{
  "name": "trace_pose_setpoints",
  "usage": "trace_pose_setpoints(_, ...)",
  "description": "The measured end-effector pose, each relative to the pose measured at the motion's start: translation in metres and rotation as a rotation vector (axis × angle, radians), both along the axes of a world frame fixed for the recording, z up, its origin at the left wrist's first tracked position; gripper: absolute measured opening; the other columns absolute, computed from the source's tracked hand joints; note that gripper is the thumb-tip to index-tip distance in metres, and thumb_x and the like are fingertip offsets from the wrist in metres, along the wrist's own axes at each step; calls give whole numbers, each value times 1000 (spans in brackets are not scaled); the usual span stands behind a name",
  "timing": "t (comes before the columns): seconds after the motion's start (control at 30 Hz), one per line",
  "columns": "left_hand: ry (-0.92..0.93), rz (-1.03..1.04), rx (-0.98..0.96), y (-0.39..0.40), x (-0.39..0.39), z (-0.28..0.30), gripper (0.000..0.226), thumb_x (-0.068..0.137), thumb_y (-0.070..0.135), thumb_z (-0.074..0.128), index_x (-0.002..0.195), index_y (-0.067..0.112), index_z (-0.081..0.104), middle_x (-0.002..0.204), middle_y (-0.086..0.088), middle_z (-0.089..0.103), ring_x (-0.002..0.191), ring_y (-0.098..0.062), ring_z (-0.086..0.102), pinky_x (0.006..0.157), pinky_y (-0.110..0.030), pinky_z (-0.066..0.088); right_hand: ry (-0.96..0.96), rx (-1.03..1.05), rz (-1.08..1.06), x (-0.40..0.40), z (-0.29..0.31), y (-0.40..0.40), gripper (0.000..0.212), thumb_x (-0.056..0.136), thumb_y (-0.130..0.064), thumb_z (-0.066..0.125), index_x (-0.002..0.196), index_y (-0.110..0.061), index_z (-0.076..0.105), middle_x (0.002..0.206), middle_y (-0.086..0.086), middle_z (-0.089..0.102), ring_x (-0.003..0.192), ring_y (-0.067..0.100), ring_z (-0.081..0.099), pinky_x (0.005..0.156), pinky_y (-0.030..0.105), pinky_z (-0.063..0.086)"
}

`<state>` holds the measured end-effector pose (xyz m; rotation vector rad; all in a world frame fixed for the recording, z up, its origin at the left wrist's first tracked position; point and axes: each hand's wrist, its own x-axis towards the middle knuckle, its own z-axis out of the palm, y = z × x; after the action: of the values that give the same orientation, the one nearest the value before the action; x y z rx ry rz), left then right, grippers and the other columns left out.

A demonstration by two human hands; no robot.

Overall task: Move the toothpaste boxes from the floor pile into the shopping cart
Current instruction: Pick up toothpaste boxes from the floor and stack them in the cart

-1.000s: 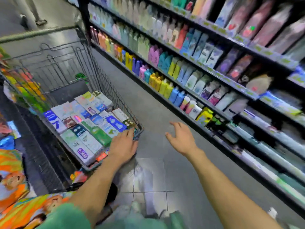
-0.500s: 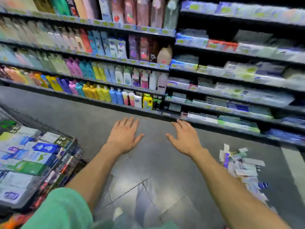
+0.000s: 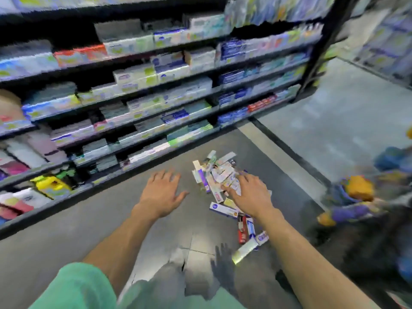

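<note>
**Reaching for the pile**

While both arms stretch forward, the left hand (image 3: pixel 163 192) hangs spread and empty beside the toothpaste boxes (image 3: pixel 219 181); the right hand (image 3: pixel 249 194), fingers splayed, covers the pile's near edge, probably to scoop. Beyond the pile, blurred shelves (image 3: pixel 156 90).

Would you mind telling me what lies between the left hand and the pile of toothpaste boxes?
Only bare grey floor separates the left hand from the pile of toothpaste boxes, as the head view shows.
</note>
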<state>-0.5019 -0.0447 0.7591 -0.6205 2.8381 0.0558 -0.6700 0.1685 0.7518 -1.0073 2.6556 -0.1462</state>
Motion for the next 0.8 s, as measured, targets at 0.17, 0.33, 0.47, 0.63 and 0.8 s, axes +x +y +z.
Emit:
trace_pose_setpoints(0.17, -18, -260, 35, 6, -111, -30, 78, 96, 69, 20, 157, 20, 26, 163, -10, 29, 148, -30, 29, 119, -45, 22, -38, 24, -264, -51, -30, 43, 65, 99, -57, 46, 151, -20, 40, 159, 8, 37, 146, 28, 32, 119, 38, 26)
trace_pose_setpoints(0.33, -119, -574, 28, 1, -216, -76, 74, 101, 64, 25, 160, 21, 14, 167, -8, 18, 152, -29, 20, 123, -47, 18, -109, 12, -601, -86, -68, 54, 60, 98, -55, 50, 142, -15, 50, 146, 11, 50, 137, 31, 44, 111, 37, 34)
trace_pose_setpoints(0.47, -173, -760, 22, 8, -286, -125, 74, 102, 63, 25, 161, 21, 11, 168, -7, 14, 153, -30, 19, 124, -46, 14, -163, -62, -861, -101, -120, 70, 69, 90, -66, 41, 135, -15, 55, 135, 8, 57, 127, 31, 51, 101, 39, 41)
trace_pose_setpoints(0.63, -246, -931, 78, 46, -330, -252, 77, 97, 63, 15, 158, 18, 25, 165, -11, 25, 149, -31, 30, 121, -49, 22, -292, 5, -1071, -98, -235, 101, 56, 94, -52, 57, 139, -21, 51, 140, 6, 55, 129, 32, 51, 102, 41, 45)
trace_pose_setpoints(0.8, -176, -1072, 127, 85, -359, -452, 74, 91, 60, 28, 141, 13, 56, 145, -16, 54, 128, -36, 57, 104, -53, 45, -292, 29, -1166, -85, -420, 117, 44, 93, -46, 57, 131, -23, 56, 122, 8, 62, 119, 32, 56, 97, 41, 46)
